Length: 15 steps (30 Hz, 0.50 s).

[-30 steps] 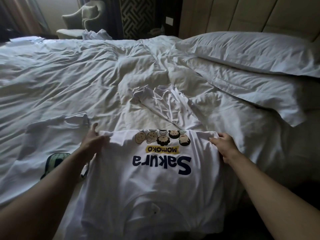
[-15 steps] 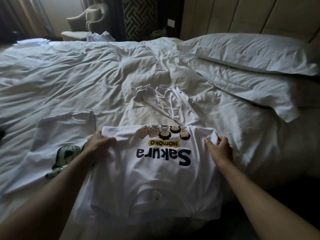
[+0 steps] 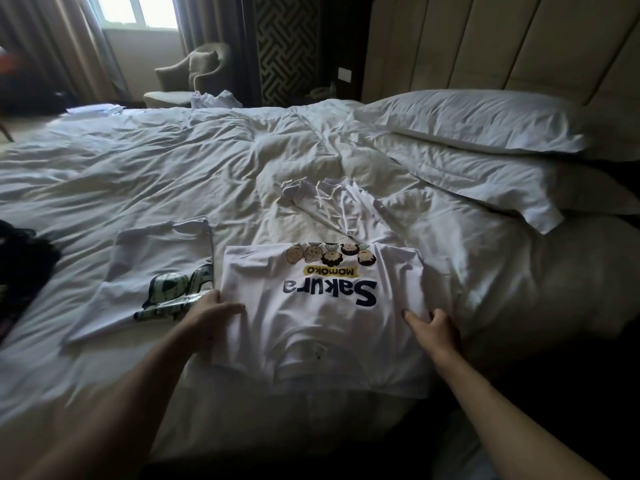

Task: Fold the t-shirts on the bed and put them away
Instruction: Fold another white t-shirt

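A white t-shirt printed "Sakura Momoko" [image 3: 322, 306] lies flat on the bed near its front edge, collar toward me and print upside down. My left hand [image 3: 211, 313] grips its left edge at mid-length, thumb on top of the cloth. My right hand [image 3: 433, 327] pinches the right edge at about the same height, thumb lying on the fabric. To the left lies a folded white t-shirt with a green print [image 3: 156, 268]. A crumpled white t-shirt [image 3: 343, 209] sits just beyond the Sakura shirt.
The rumpled white duvet [image 3: 173, 168] covers the bed. Two pillows [image 3: 467, 126] lie at the right by the headboard. A dark item [image 3: 24, 265] lies at the left edge. An armchair [image 3: 187, 74] with white clothes [image 3: 214, 98] stands behind the bed.
Both hands have slid from the shirt's far corners back toward me along its side edges. The shirt now lies flatter.
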Tool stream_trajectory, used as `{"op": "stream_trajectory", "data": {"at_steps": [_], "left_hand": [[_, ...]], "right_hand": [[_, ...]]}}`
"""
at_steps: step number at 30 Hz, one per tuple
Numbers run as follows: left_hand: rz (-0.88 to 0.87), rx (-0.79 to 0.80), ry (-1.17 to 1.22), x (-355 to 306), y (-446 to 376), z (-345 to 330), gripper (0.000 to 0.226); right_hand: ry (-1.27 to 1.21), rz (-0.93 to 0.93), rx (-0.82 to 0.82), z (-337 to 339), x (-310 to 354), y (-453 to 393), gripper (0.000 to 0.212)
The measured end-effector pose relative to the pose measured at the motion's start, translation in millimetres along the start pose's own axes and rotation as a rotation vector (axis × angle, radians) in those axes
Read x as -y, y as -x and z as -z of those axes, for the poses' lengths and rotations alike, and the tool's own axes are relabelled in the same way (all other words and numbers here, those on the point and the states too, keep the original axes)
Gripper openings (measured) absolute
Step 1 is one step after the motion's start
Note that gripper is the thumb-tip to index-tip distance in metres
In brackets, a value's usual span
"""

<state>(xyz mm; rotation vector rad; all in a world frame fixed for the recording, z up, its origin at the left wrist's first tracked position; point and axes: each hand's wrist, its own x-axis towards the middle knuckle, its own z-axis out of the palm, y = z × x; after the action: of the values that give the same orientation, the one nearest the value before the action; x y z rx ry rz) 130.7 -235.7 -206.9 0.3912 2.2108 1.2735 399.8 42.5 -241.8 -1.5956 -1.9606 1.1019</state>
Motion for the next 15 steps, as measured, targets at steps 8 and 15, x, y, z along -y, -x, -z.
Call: {"op": "stream_trajectory", "data": {"at_steps": [8,15], "left_hand": [[-0.106,-0.266,-0.062,19.2,24.5,6.4,0.035],[-0.079,-0.334,-0.529,25.9,45.8,-11.7,0.028]], "right_hand": [[-0.188,0.076,-0.008,-0.3,-29.8,10.3,0.030],[-0.144,0.015,0.028,-9.0,-35.4,27.3,0.031]]}}
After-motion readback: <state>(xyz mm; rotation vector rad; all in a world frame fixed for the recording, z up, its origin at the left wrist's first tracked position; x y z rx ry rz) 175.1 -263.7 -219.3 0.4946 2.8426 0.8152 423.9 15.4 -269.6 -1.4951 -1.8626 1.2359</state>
